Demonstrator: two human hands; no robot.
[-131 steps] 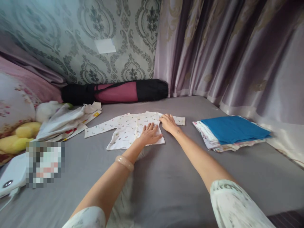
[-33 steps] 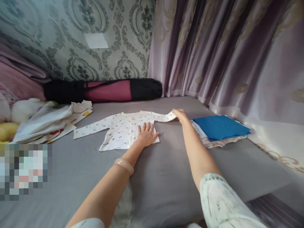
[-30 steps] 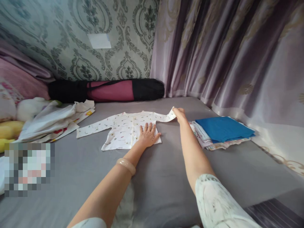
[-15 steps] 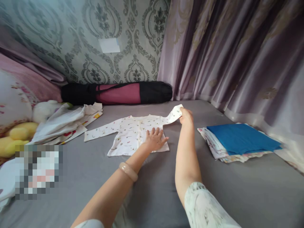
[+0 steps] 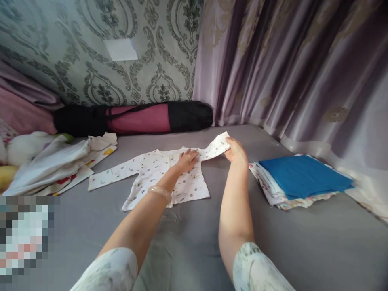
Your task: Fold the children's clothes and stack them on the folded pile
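A small white long-sleeved shirt (image 5: 154, 173) with a scattered print lies spread on the grey bed sheet (image 5: 188, 250). Its left sleeve stretches out flat, while the right sleeve (image 5: 214, 148) is lifted at the cuff. My left hand (image 5: 188, 161) rests open and flat on the upper right chest of the shirt, near the shoulder. Held between the thumb and fingers of my right hand (image 5: 236, 150) is the end of the right sleeve. A pale bangle circles my left wrist.
To the right lies a folded stack with a blue cloth (image 5: 304, 176) on top. Crumpled white clothes (image 5: 60, 161) and plush toys (image 5: 27, 149) are at the left. A long black and maroon bag (image 5: 136, 117) lies along the wall, beside purple curtains (image 5: 273, 60).
My left hand has slid up the shirt from the lower right front to near the shoulder. My right hand still holds the sleeve end. The view has shifted slightly right.
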